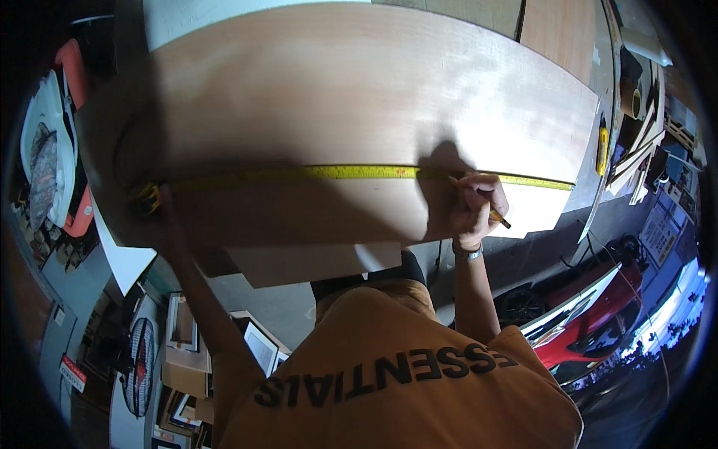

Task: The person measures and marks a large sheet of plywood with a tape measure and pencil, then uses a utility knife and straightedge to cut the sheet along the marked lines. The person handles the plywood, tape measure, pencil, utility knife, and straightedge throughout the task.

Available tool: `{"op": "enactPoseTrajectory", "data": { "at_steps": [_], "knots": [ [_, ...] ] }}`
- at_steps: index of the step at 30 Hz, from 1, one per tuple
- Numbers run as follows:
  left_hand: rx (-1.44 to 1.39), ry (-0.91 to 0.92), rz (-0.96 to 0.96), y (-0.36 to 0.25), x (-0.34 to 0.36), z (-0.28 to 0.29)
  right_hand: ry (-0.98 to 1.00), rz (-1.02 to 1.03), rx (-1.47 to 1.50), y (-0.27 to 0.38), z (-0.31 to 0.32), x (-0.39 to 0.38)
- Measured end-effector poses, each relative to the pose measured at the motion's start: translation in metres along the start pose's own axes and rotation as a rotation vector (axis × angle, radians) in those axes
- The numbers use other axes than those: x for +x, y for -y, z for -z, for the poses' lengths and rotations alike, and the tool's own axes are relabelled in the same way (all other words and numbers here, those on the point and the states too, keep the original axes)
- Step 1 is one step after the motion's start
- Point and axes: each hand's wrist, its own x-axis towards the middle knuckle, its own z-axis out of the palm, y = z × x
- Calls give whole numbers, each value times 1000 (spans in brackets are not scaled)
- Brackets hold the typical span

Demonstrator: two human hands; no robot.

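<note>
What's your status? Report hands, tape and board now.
Left hand pins tape measure case at board's left edge. Right hand holds pencil at yellow tape. Plywood board flat, nothing blocking.

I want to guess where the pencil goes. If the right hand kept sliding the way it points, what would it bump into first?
Probably the yellow tape measure: the right hand points its pencil tip up at it across the wooden board.

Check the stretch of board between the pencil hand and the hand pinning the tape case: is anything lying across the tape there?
Nothing visible does. The yellow tape measure runs bare across the wooden board from the left hand at its case to the right hand, whose pencil tip sits at the tape. Only shadow crosses that stretch.
</note>
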Motion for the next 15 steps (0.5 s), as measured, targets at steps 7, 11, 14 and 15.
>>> {"op": "enactPoseTrajectory", "data": {
  "at_steps": [7, 11, 14, 15],
  "knots": [
    [-283, 32, 139, 93, 5, 8, -15, 54, -141, 8, -10, 1],
    [-192, 79, 181, 83, 8, 12, -105, 106, -194, 32, -48, -12],
    [-123, 168, 202, 67, 13, 20, -50, 146, -123, 42, -111, -49],
    [-115, 175, 159, 64, 17, 19, 101, 268, -160, 44, -130, -53]
  ]
}}
